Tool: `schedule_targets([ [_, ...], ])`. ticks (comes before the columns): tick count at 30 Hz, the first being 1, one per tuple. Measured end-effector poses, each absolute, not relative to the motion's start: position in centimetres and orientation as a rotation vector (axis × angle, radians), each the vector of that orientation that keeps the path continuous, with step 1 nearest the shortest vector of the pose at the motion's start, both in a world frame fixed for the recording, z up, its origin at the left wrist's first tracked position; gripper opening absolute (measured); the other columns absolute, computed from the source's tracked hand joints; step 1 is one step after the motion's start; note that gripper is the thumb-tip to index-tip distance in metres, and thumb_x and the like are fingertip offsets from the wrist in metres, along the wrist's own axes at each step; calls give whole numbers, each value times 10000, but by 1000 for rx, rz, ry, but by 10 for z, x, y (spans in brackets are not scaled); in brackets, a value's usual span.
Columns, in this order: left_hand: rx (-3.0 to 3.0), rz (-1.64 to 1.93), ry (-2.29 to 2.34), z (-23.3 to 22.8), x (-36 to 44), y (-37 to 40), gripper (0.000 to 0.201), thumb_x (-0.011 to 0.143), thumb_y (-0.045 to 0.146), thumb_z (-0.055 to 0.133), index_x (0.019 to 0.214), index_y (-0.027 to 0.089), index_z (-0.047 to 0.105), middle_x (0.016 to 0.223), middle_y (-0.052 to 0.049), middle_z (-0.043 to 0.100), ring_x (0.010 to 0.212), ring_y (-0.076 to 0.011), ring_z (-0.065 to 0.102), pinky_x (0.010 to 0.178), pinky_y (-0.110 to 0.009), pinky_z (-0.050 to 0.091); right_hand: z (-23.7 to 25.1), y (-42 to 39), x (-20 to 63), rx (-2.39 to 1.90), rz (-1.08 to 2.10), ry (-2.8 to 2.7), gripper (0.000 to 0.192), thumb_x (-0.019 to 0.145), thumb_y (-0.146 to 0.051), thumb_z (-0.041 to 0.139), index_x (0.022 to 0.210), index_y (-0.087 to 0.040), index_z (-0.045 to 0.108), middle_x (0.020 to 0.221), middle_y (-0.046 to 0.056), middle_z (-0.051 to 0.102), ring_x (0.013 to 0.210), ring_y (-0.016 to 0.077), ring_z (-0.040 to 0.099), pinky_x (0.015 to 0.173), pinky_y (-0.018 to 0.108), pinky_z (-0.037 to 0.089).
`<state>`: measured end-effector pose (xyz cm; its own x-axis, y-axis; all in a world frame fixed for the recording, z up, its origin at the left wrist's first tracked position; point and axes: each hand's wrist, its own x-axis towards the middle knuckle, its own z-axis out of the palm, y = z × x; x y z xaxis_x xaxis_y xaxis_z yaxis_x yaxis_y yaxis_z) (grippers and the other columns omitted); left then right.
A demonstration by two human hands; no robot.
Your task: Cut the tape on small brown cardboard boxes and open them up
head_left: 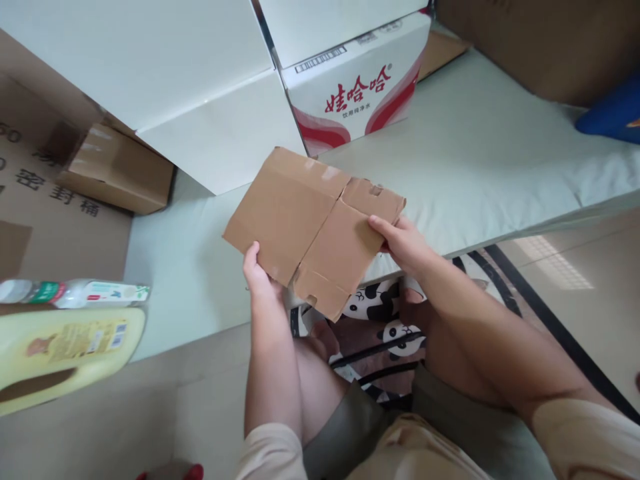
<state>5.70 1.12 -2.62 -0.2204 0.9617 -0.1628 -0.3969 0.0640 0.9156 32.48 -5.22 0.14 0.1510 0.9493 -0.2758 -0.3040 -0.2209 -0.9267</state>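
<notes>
A flattened brown cardboard box (295,207) is held tilted in front of me, over the edge of the pale green cloth-covered surface (200,267). My left hand (260,272) grips its lower left edge, thumb on top and fingers hidden underneath. On the right edge, my right hand (400,240) pinches the cardboard the same way. A seam with a narrow slit runs across the sheet, and its flaps have small notched cut-outs at the right and lower ends.
White boxes (200,60) and a white-and-red water carton (357,87) stand behind. A small brown carton (123,163) is at left, above a clear plastic bottle (75,293) and a yellow jug (70,347). A blue object (613,113) lies far right. A panda-patterned mat (400,337) lies below.
</notes>
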Motion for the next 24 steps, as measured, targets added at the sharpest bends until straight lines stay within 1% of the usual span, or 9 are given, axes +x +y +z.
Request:
schedule_targets([
  [3,527,1540,1135,-23,62,9,360,696,450,734,965,213,711,1009,-53,772,925,-196,720,834,-304,560,14,-70,318,-1230,1467,-846,446,686,-576,815,687,-189,595,479,-41,503,401,67,447,372,201,291],
  [6,543,1520,1051,-15,69,6,365,745,479,708,982,200,708,1036,-61,774,912,-182,724,817,-285,566,22,-87,329,-1240,1477,-676,446,646,-540,858,684,-192,582,480,-55,496,352,42,387,313,181,231],
  [9,544,1411,1007,-7,72,5,371,795,527,634,939,190,695,896,-58,761,687,-157,707,615,-261,543,28,-108,364,-1324,1372,-394,403,609,-440,903,676,-194,592,488,-56,502,335,14,354,283,151,225],
  [12,534,1340,1008,-1,71,6,365,778,521,600,855,171,666,646,-16,674,394,-108,531,399,-228,388,35,-136,410,-1379,1119,-255,340,645,-338,879,605,-217,564,466,-53,471,331,2,360,299,126,264],
  [16,540,1367,959,5,72,6,370,685,521,663,793,168,649,561,13,620,353,-79,476,373,-198,343,37,-147,463,-1589,481,-321,254,692,-187,812,611,-180,572,546,-22,560,363,81,494,322,190,413],
  [19,537,1361,957,5,75,9,378,646,525,676,759,165,648,551,11,617,358,-83,486,372,-195,343,45,-107,493,-1706,202,-494,187,843,-72,640,685,-162,597,574,-22,560,401,94,530,401,217,485],
  [20,538,1355,957,5,77,11,374,648,521,673,752,163,647,549,9,614,353,-81,476,367,-194,329,53,-83,502,-1722,174,-516,200,877,-42,584,716,-160,592,607,-22,570,420,84,540,442,219,505],
  [22,555,1331,944,3,81,14,355,680,505,657,746,156,651,518,17,580,321,-64,404,352,-192,272,71,-29,517,-1680,244,-489,202,919,-21,537,765,-152,551,727,-11,601,520,45,595,619,210,563],
  [24,579,1311,916,1,85,16,335,736,487,632,740,153,655,471,36,515,291,-45,298,345,-193,205,89,21,524,-1727,386,-382,154,1040,-192,421,936,-146,524,814,25,629,556,42,608,691,243,570],
])
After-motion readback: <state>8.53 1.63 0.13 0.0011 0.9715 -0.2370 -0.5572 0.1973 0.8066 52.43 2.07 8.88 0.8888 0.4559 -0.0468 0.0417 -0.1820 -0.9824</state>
